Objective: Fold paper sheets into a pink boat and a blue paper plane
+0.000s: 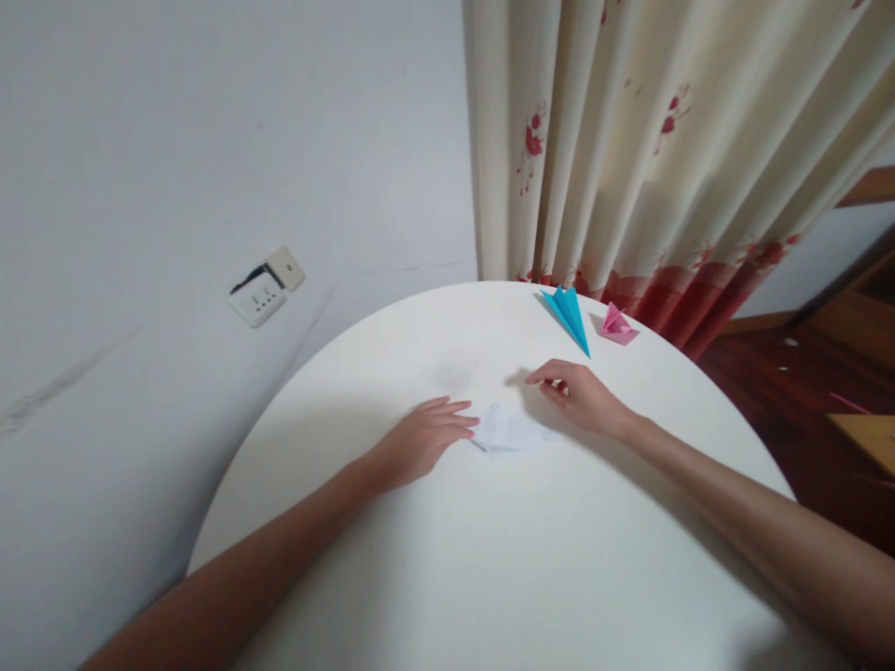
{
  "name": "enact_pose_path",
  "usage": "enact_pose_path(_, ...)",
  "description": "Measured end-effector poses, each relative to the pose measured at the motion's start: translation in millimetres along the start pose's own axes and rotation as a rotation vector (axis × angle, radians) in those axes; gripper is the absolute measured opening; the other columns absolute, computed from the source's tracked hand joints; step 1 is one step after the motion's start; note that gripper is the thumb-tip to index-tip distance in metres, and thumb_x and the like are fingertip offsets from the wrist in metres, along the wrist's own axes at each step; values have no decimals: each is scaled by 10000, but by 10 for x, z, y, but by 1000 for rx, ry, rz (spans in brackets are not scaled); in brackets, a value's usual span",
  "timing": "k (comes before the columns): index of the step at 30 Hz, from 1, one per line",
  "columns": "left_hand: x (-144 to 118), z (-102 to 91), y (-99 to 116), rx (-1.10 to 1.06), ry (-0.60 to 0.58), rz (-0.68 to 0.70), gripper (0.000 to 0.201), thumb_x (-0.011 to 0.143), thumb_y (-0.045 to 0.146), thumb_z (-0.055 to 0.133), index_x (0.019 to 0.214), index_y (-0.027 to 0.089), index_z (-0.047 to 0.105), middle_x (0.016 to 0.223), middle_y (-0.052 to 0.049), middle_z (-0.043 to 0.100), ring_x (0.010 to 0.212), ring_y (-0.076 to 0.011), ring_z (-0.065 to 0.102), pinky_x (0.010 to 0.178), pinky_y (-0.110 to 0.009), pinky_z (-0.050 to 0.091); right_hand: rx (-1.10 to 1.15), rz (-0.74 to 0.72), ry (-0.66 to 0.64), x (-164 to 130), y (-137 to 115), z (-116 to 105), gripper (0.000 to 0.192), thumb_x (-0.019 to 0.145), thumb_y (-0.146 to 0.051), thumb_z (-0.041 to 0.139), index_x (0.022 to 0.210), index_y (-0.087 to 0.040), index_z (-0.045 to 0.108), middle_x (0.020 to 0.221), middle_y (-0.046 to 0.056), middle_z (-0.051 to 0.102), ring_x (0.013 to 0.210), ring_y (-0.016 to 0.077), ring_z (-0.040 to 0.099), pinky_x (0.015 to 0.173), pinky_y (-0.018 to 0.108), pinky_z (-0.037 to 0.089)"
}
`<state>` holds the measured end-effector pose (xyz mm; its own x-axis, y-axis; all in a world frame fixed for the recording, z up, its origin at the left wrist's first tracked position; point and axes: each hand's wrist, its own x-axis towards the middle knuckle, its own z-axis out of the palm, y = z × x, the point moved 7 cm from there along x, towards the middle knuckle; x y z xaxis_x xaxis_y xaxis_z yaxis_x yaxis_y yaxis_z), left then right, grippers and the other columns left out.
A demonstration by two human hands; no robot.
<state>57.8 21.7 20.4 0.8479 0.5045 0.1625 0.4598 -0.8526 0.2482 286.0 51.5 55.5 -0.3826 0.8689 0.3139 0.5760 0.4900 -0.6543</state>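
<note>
White folded paper (510, 431) between left hand (419, 443), right hand (584, 396)

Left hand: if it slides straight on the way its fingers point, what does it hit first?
The left hand lies flat on the round white table, fingers pointing right. First in line is the folded white paper, which its fingertips already seem to touch; beyond that, the right hand.
</note>
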Motion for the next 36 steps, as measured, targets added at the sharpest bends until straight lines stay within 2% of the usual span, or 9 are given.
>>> enact_pose_path(3, -10, -17, 34, 49, -18, 14, 617, 802, -59, 406, 1286, 253, 628, 1386, -17, 619, 1430, -208, 410, 1208, -470, 238, 77, -107, -285, -68, -64, 162, 301, 903, -116, 538, 1069, -217, 768, 993, 65, 698, 763, 148, 630, 695, 253, 481)
enact_pose_path(5, -20, -42, 98, 72, -9, 17, 618, 809, -30, 444, 1320, 276, 609, 1404, -21, 601, 1441, -230, 390, 1211, -488, 222, 55, -170, -407, -145, -166, 263, 276, 898, -122, 574, 1055, -222, 778, 958, 57, 683, 742, 136, 612, 690, 243, 461)
enact_pose_path(8, -7, -103, 197, 82, 47, 7, 400, 894, 165, 594, 1278, 263, 643, 1394, -61, 597, 1442, -288, 379, 1201, -510, 231, -27, -235, -459, -197, -284, 328, 286, 889, -100, 584, 1067, -215, 776, 932, 55, 661, 771, 141, 603, 698, 243, 439)
enact_pose_path(11, 62, -138, 254, 73, 89, 30, 293, 890, 350, 707, 1160, 237, 702, 1314, -85, 639, 1371, -302, 461, 1143, -469, 323, -120, -266, -496, -207, -330, 347, 306, 888, -99, 578, 1082, -237, 770, 924, 50, 644, 802, 154, 598, 706, 252, 426)
enact_pose_path(17, 239, -66, 266, 20, 30, 174, 229, 939, 336, 662, 1138, 238, 720, 1119, -61, 698, 1052, -207, 631, 943, -347, 438, -180, -234, -481, -255, -337, 331, 325, 910, -125, 552, 1136, -254, 747, 985, 59, 641, 814, 165, 610, 703, 264, 441)
enact_pose_path(21, 275, -77, 259, 18, 74, 161, 169, 962, 311, 630, 1073, 251, 742, 1070, -54, 700, 1018, -193, 626, 904, -330, 430, -71, -273, -398, -407, -362, 289, 308, 934, -163, 564, 1203, -214, 706, 1056, 75, 650, 889, 169, 620, 773, 264, 473)
enact_pose_path(25, 306, -71, 317, 59, 93, 165, 159, 974, 295, 609, 1047, 240, 739, 1055, -52, 703, 1008, -193, 617, 908, -342, 411, -74, -352, -383, -572, -355, 281, 245, 948, -225, 586, 1149, -227, 726, 1057, 81, 648, 921, 182, 601, 817, 288, 469)
enact_pose_path(31, 385, -14, 385, 36, 83, 235, 188, 999, 289, 566, 1012, 239, 747, 1007, -46, 715, 945, -178, 616, 857, -318, 428, -53, -363, -379, -578, -349, 265, 236, 973, -228, 552, 1113, -212, 741, 1035, 91, 648, 893, 175, 592, 795, 290, 466)
enact_pose_path(36, 415, -29, 331, -137, 120, 126, 156, 954, 295, 636, 901, 224, 764, 921, -43, 705, 878, -165, 611, 803, -284, 449, 5, -346, -392, -563, -305, 269, 219, 959, -210, 581, 1099, -209, 749, 1045, 91, 647, 875, 162, 604, 764, 268, 471)
